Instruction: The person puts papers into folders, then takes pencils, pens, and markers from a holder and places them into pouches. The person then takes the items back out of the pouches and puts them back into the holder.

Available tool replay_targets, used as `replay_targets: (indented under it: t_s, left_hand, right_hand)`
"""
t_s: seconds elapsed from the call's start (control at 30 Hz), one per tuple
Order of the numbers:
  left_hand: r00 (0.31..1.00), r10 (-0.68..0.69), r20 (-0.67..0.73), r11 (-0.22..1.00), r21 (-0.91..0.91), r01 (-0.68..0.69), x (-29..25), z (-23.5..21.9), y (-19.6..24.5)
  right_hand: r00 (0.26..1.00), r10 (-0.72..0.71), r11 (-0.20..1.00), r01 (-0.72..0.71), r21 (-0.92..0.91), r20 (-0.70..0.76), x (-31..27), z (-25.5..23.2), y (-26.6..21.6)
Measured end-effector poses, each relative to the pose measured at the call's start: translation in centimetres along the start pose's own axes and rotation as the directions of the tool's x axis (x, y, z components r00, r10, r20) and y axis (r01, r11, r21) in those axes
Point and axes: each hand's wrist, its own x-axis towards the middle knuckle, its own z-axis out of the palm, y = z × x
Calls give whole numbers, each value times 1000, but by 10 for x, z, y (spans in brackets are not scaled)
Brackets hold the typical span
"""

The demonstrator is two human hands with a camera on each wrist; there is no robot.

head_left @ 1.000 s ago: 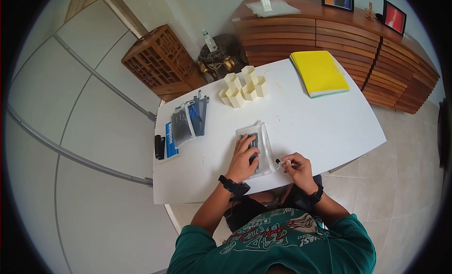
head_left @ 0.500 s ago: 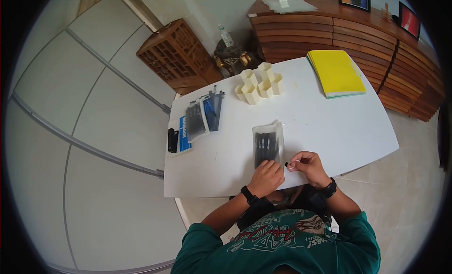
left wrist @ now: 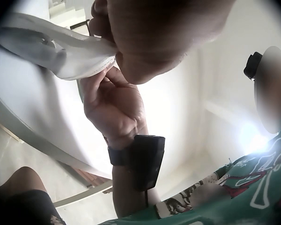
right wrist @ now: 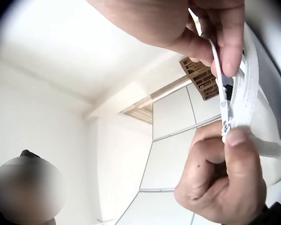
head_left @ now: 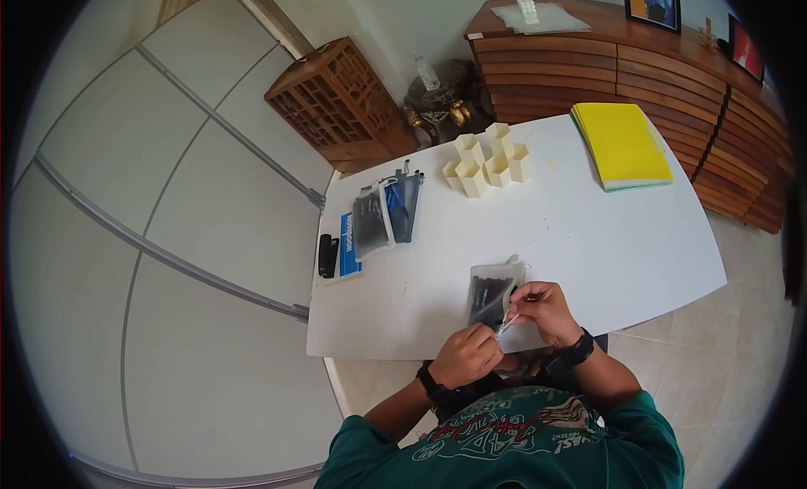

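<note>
A clear zip pouch [head_left: 490,297] with dark pens inside lies at the table's near edge, its lower end lifted toward the hands. My left hand [head_left: 467,354] pinches the pouch's lower corner beside the zip. My right hand [head_left: 545,311] is at the zip edge, holding the white pull cord. In the right wrist view the zip slider [right wrist: 225,126] sits by the left thumb [right wrist: 238,140], and the cord [right wrist: 217,61] runs up to the right fingers. A small dark piece [right wrist: 229,92] shows behind the zip teeth. The left wrist view shows the whitish pouch [left wrist: 75,56] between both hands.
Filled pouches [head_left: 374,220] lie at the left on a blue-labelled pack [head_left: 349,245], beside a black stapler [head_left: 328,255]. Cream hexagonal holders [head_left: 487,163] stand at the back, and yellow folders [head_left: 624,146] lie at the back right.
My left hand has moved from lying on the pouch to gripping its near corner. My right hand has come to the zip edge. The pouch's near end has risen, and the head view has shifted.
</note>
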Motion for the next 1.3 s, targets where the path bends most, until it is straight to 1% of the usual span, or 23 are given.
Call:
replay_targets:
  t_s: [0.07, 0.17, 0.23, 0.3, 0.4, 0.47, 0.57, 0.63, 0.67, 0.73, 0.77, 0.83, 0.9, 0.93, 0.97, 1.03, 1.1, 1.13, 1.17, 1.2, 1.23, 1.27, 1.3]
  left_hand:
    - [1000, 2, -12, 1000, -1, -2, -5, 0, -2]
    - [998, -47, -34, 997, -64, 45, -8, 0, -4]
    - [972, -212, -106, 970, -146, 195, -13, 8, -4]
    - [915, -376, -145, 916, -209, 343, -17, 12, -1]
    - [888, -428, -168, 894, -222, 389, -21, 16, 2]
    - [898, -404, -176, 907, -207, 367, -23, 17, 1]
    - [909, -360, -210, 927, -191, 323, -20, 18, 5]
    - [909, -344, -236, 934, -185, 306, -18, 19, 7]
    - [904, -356, -238, 927, -213, 309, -20, 18, 7]
    - [894, -364, -260, 920, -247, 303, -23, 16, 7]
    - [896, -360, -261, 923, -238, 302, -25, 13, 8]
    - [884, -363, -293, 922, -251, 296, -23, 3, 12]
    - [881, -352, -318, 928, -243, 283, -23, -8, 17]
    - [846, -392, -362, 914, -256, 314, -20, -19, 21]
    - [808, -428, -406, 900, -269, 341, -19, -27, 21]
    - [803, -403, -440, 913, -260, 315, -21, -38, 6]
    - [620, -580, -528, 815, -386, 433, -22, -50, -6]
    - [625, -571, -533, 821, -382, 425, -18, -59, -15]
    - [557, -640, -530, 768, -439, 465, -11, -69, -28]
    - [483, -704, -520, 710, -497, 499, -4, -79, -40]
    - [486, -699, -525, 715, -497, 492, 4, -85, -52]
    - [479, -640, -601, 762, -417, 496, 11, -90, -67]
    - [472, -574, -669, 800, -335, 498, 19, -94, -83]
  right_hand:
    - [998, -56, 995, 55, -88, -10, 4, 1, 6]
    - [998, -61, 990, 58, -127, -26, 5, 2, 12]
    - [989, -130, 970, 141, -200, 71, 4, -2, 19]
    - [965, -137, 905, 213, -369, 223, -4, 2, 2]
    - [943, -82, 879, 221, -422, 321, -13, 5, -10]
    - [927, -76, 856, 250, -453, 367, -14, 3, -5]
    - [913, -164, 850, 323, -416, 373, -15, 2, 7]
    - [953, -160, 837, 269, -477, 258, -20, 12, -2]
    - [951, -162, 837, 274, -473, 265, -17, 11, -1]
    - [932, -286, 772, 361, -523, 222, -12, 5, 1]
    - [930, -291, 773, 368, -517, 227, -11, 2, -2]
    - [918, -396, 576, 276, -769, 33, -5, -8, -18]
    - [827, -561, 369, 271, -889, 19, 6, -30, -24]
    - [794, -605, 336, 197, -921, -52, 11, -40, -27]
    - [792, -603, 353, 157, -923, -96, 13, -49, -35]
    - [858, -497, 524, 179, -833, -128, 12, -66, -36]
    - [850, -512, 517, 185, -836, -128, 7, -66, -33]
    - [844, -520, 508, 183, -842, -130, 4, -67, -32]
    - [840, -527, 505, 189, -842, -127, 1, -73, -27]
    - [862, -492, 554, 203, -807, -121, 1, -81, -19]
    - [882, -458, 601, 215, -770, -112, 1, -88, -11]
    - [877, -463, 674, 254, -694, -128, 2, -93, -6]
    - [871, -474, 669, 261, -696, -130, 4, -95, -5]
